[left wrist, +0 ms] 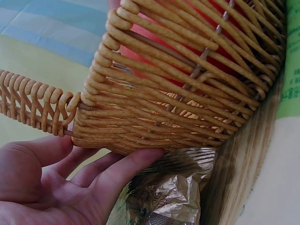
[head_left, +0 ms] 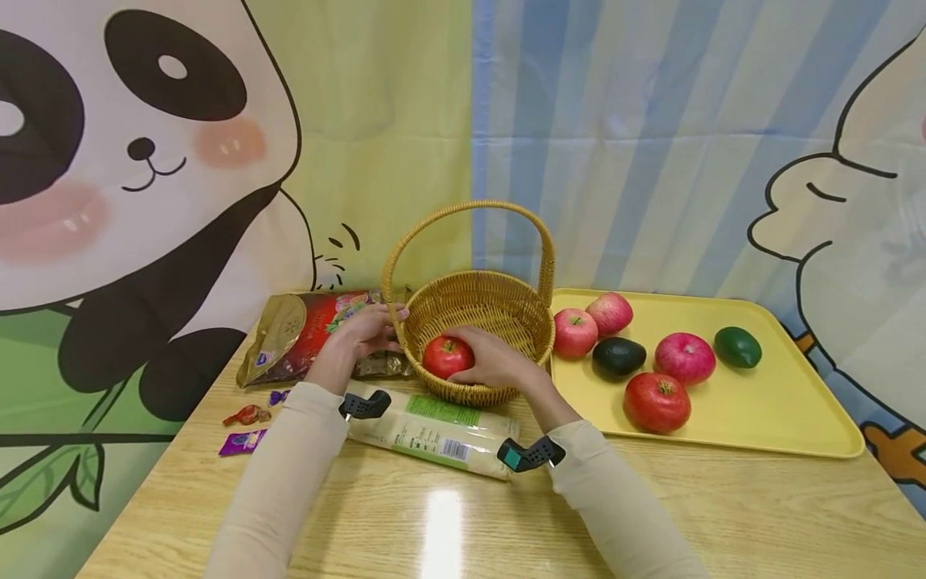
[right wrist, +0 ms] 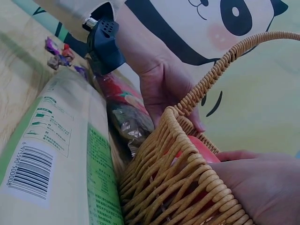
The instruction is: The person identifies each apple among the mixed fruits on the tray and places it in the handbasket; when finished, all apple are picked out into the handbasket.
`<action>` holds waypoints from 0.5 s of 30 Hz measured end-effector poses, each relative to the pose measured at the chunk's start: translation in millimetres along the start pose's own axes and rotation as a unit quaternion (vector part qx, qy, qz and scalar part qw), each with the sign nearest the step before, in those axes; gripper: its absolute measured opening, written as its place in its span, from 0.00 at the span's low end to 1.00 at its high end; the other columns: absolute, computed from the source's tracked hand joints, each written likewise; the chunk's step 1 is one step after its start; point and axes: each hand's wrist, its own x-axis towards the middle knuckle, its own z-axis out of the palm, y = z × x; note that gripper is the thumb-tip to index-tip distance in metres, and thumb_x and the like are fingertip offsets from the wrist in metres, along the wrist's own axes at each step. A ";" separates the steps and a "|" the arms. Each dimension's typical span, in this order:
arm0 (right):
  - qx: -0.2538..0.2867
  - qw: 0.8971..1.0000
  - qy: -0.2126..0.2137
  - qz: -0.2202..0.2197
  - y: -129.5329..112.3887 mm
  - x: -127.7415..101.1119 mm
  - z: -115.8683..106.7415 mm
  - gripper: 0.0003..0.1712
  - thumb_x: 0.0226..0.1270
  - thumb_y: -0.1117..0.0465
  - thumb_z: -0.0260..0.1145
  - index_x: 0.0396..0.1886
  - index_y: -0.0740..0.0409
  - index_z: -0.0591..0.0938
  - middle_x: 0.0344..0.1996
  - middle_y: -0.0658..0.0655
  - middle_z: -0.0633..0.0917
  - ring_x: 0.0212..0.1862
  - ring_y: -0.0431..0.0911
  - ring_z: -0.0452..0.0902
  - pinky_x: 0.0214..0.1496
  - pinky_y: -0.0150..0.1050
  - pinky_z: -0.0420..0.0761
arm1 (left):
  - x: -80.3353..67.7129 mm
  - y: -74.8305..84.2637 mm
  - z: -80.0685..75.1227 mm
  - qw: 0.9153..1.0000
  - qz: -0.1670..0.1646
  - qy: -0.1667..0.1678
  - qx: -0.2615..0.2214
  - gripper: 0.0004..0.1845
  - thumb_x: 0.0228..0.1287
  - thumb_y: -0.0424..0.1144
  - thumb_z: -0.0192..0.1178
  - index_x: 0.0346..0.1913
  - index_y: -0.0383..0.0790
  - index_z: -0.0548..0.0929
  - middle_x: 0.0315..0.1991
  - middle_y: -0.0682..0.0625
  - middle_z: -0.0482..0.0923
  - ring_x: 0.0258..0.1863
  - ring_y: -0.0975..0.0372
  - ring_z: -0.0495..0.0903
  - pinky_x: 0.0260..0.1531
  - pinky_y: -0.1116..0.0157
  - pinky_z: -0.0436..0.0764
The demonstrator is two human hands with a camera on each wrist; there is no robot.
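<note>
Setting a red apple [head_left: 446, 356] into the basket [head_left: 506, 299], right hand [head_left: 493, 359] cupped it, seemingly unreleased, while left hand [head_left: 369, 331], fingers straight, steadied the rim; letting go appeared next.

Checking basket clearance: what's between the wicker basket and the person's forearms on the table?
The long white-and-green packet lies across the table there, just in front of the wicker basket, with both forearms passing over it. Head view shows it best.

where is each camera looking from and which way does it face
Head: above the table, facing forward and down at the basket, tray, both hands and sleeves.
Left wrist: low beside the basket wall, facing along the left hand.
Right wrist: low by the rim, facing left toward the left hand; right hand on the apple.
All share the basket.
</note>
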 end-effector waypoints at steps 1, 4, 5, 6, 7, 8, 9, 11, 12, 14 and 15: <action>0.001 1.000 -0.001 0.001 0.0 -0.2 0.0 0.42 0.58 0.52 0.74 0.71 0.50 0.67 0.67 0.57 0.71 0.66 0.54 0.69 0.65 0.52 0.74 | -0.2 0.2 0.2 1.000 -0.002 -0.003 -0.002 0.28 0.77 0.38 0.46 0.74 0.34 0.57 0.70 0.32 0.60 0.69 0.42 0.64 0.40 0.60 0.86; 0.005 1.000 -0.005 0.006 -0.4 -1.1 0.1 0.43 0.58 0.52 0.74 0.71 0.49 0.66 0.67 0.57 0.71 0.66 0.54 0.70 0.65 0.53 0.74 | 0.0 -0.2 -0.1 1.000 -0.006 -0.007 -0.008 0.28 0.77 0.39 0.46 0.75 0.35 0.56 0.71 0.33 0.60 0.70 0.42 0.63 0.39 0.60 0.86; 0.006 1.000 -0.005 0.006 -0.7 -1.3 0.1 0.43 0.58 0.52 0.74 0.71 0.50 0.66 0.67 0.57 0.71 0.66 0.54 0.70 0.65 0.53 0.74 | 0.1 -0.5 -0.3 1.000 -0.007 -0.008 -0.008 0.28 0.77 0.39 0.46 0.75 0.36 0.56 0.71 0.34 0.60 0.70 0.42 0.63 0.40 0.59 0.85; 0.007 1.000 -0.004 0.004 -0.9 -1.4 0.2 0.43 0.58 0.52 0.74 0.71 0.50 0.66 0.67 0.58 0.71 0.66 0.55 0.70 0.65 0.53 0.74 | 0.3 -0.8 -0.8 1.000 -0.007 -0.008 -0.007 0.28 0.77 0.39 0.45 0.75 0.36 0.55 0.71 0.34 0.59 0.70 0.42 0.63 0.40 0.59 0.85; 0.008 1.000 -0.002 0.002 -1.0 -1.3 0.3 0.43 0.58 0.52 0.74 0.71 0.51 0.66 0.67 0.58 0.71 0.66 0.55 0.70 0.65 0.53 0.74 | 0.4 -1.1 -1.2 1.000 -0.006 -0.006 -0.006 0.28 0.77 0.39 0.45 0.75 0.36 0.54 0.71 0.34 0.59 0.70 0.42 0.63 0.41 0.58 0.85; 0.007 1.000 0.000 0.000 -1.1 -1.1 0.4 0.43 0.58 0.52 0.74 0.71 0.51 0.66 0.67 0.58 0.71 0.66 0.55 0.70 0.65 0.53 0.74 | 1.0 -1.4 -1.7 1.000 -0.006 -0.005 -0.006 0.29 0.77 0.39 0.45 0.75 0.36 0.54 0.71 0.33 0.59 0.70 0.42 0.63 0.42 0.57 0.85; 0.006 1.000 0.001 -0.002 -1.2 -1.1 0.5 0.43 0.58 0.52 0.74 0.71 0.52 0.66 0.67 0.58 0.71 0.66 0.55 0.70 0.65 0.53 0.74 | 1.1 -1.4 -2.0 1.000 -0.006 -0.004 -0.007 0.29 0.77 0.39 0.45 0.75 0.36 0.54 0.71 0.33 0.59 0.70 0.42 0.63 0.43 0.56 0.85; 0.006 1.000 0.005 -0.006 -1.5 -1.0 0.3 0.43 0.58 0.52 0.74 0.71 0.53 0.66 0.67 0.59 0.72 0.66 0.55 0.70 0.66 0.53 0.73 | 1.4 -1.3 -2.2 1.000 -0.006 -0.002 -0.008 0.29 0.77 0.39 0.45 0.75 0.36 0.54 0.71 0.33 0.59 0.70 0.42 0.63 0.44 0.55 0.85; 0.004 1.000 0.005 -0.006 -1.5 -1.0 0.1 0.43 0.58 0.52 0.74 0.71 0.54 0.66 0.67 0.59 0.71 0.67 0.55 0.70 0.66 0.53 0.73 | 1.5 -1.1 -2.1 1.000 -0.006 0.000 -0.010 0.29 0.77 0.38 0.45 0.75 0.36 0.54 0.71 0.33 0.59 0.69 0.42 0.63 0.44 0.55 0.85; 0.003 1.000 0.005 -0.005 -1.6 -1.5 -0.5 0.44 0.58 0.52 0.74 0.72 0.55 0.65 0.68 0.59 0.71 0.67 0.55 0.70 0.66 0.52 0.73 | 1.9 -0.7 -1.5 1.000 -0.007 0.000 -0.014 0.29 0.77 0.38 0.46 0.75 0.35 0.55 0.71 0.33 0.60 0.69 0.42 0.63 0.43 0.55 0.85; 0.003 1.000 0.005 -0.005 -1.7 -1.9 -0.8 0.44 0.58 0.52 0.74 0.72 0.55 0.65 0.67 0.60 0.71 0.67 0.55 0.70 0.66 0.52 0.73 | 1.7 -0.6 -1.2 1.000 -0.007 0.000 -0.015 0.29 0.77 0.38 0.46 0.75 0.35 0.55 0.71 0.33 0.60 0.69 0.42 0.63 0.43 0.56 0.85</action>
